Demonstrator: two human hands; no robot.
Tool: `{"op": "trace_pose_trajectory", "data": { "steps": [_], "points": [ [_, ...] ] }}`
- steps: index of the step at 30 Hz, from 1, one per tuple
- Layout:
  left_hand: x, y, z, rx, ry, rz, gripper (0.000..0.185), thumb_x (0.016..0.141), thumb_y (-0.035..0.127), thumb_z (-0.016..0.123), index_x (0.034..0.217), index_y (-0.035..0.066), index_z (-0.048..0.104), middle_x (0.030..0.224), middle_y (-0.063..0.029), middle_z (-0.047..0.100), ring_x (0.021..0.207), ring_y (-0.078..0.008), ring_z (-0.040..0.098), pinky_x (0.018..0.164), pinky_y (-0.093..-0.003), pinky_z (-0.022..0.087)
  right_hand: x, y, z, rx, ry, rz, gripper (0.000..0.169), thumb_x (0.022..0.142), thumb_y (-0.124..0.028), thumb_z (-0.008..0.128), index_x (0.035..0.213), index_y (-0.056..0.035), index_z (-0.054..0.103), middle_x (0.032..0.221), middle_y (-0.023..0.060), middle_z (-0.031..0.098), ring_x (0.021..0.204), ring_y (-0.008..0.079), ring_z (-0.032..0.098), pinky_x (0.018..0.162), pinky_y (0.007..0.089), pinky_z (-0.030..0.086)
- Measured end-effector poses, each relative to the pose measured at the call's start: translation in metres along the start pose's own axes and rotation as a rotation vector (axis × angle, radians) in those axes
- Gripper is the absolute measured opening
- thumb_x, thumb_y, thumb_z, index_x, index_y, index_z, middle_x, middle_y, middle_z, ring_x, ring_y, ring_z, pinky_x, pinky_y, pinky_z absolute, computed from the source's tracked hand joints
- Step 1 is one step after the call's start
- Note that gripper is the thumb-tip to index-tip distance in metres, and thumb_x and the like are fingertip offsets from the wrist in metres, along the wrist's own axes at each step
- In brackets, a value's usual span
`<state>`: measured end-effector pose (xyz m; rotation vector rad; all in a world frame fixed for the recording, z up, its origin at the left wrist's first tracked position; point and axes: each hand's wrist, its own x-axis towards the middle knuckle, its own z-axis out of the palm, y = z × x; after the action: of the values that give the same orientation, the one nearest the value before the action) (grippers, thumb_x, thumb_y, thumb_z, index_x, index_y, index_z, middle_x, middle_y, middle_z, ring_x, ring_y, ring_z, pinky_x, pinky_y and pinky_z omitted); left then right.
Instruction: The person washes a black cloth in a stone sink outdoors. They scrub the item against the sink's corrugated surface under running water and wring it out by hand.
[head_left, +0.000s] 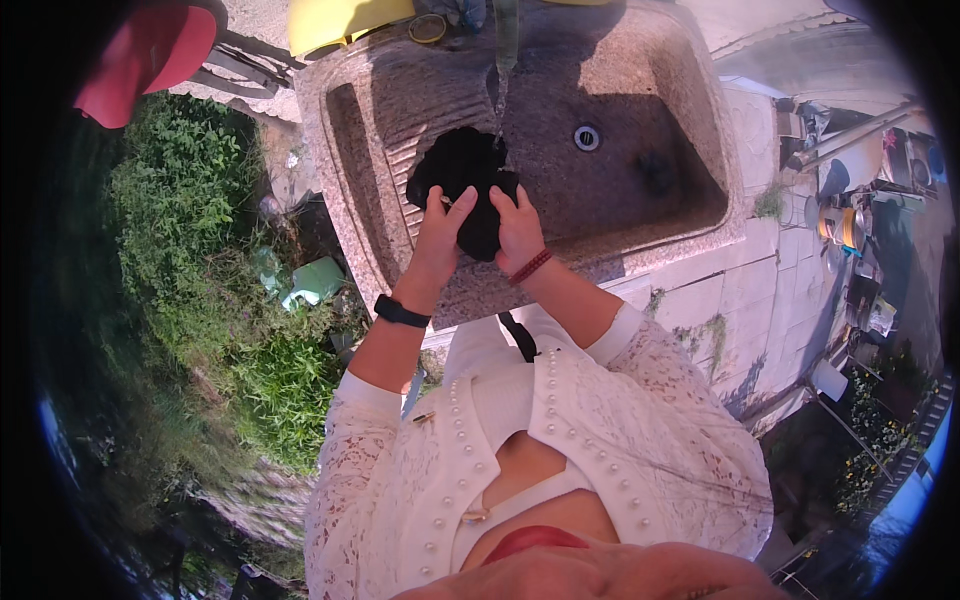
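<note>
Both my hands hold a wet-looking black cloth (480, 217) over the ribbed washboard side of a speckled stone laundry sink (480, 300). My left hand (442, 229), with a black band on its wrist, grips the cloth's left edge. On the right edge is my right hand (516, 225), with a dark red beaded bracelet at the wrist. A greenish hose (506, 34) hangs over the sink, and water (501, 105) runs from it onto the top of the cloth. The sink's round metal drain (586, 137) shows to the right. What kind of garment the cloth is, I cannot tell.
Yellow basins (337, 22) stand at the sink's far edge. A red plastic object (150, 64) is at the upper left, above green plants (180, 165) and a green plastic container (313, 281). Paving lies to the right, with buckets (841, 227) and other items farther off.
</note>
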<state>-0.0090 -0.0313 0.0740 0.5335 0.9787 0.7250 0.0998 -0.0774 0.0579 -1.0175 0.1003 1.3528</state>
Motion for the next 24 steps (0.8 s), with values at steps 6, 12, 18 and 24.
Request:
{"op": "trace_pose_trajectory", "data": {
  "steps": [6,12,18,24],
  "points": [
    [-0.019,0.068,0.048,0.263,-0.041,0.351,0.052,0.076,0.012,0.082,0.115,0.003,0.049,0.106,-0.0074,0.062,0.095,-0.0127,0.061,0.080,-0.0269,0.052,-0.022,-0.027,0.041,-0.604,-0.324,-0.725,0.032,0.090,-0.004,0.059,0.120,0.0025,0.052,0.116,0.0158,0.053,0.105,0.0241,0.055,0.091,0.0320,0.044],
    [-0.021,0.090,0.035,0.391,-0.088,0.467,0.056,0.076,0.007,0.077,0.124,-0.001,0.050,0.107,-0.0080,0.063,0.094,-0.0118,0.061,0.080,-0.0259,0.052,-0.029,-0.065,0.047,-0.772,-0.691,-0.820,0.039,0.086,-0.010,0.067,0.121,0.0031,0.055,0.123,0.0177,0.052,0.105,0.0254,0.056,0.087,0.0326,0.048],
    [0.015,-0.029,-0.069,1.320,0.136,0.371,0.065,0.071,0.022,0.070,0.125,-0.008,0.050,0.120,-0.0273,0.055,0.113,-0.0400,0.055,0.096,-0.0416,0.046,0.046,-0.031,-0.065,-1.141,-0.052,-0.367,0.034,0.089,-0.020,0.067,0.115,0.0002,0.063,0.117,0.0156,0.061,0.092,0.0203,0.066,0.082,0.0314,0.052],
    [0.017,-0.019,-0.049,1.290,0.049,0.357,0.060,0.073,0.018,0.067,0.124,-0.009,0.051,0.117,-0.0269,0.054,0.109,-0.0417,0.055,0.095,-0.0427,0.046,0.174,-0.050,-0.047,-0.994,0.204,-0.324,0.074,0.082,-0.054,0.067,0.134,-0.0027,0.051,0.126,0.0265,0.054,0.119,0.0386,0.051,0.102,0.0425,0.043]
  ]
}}
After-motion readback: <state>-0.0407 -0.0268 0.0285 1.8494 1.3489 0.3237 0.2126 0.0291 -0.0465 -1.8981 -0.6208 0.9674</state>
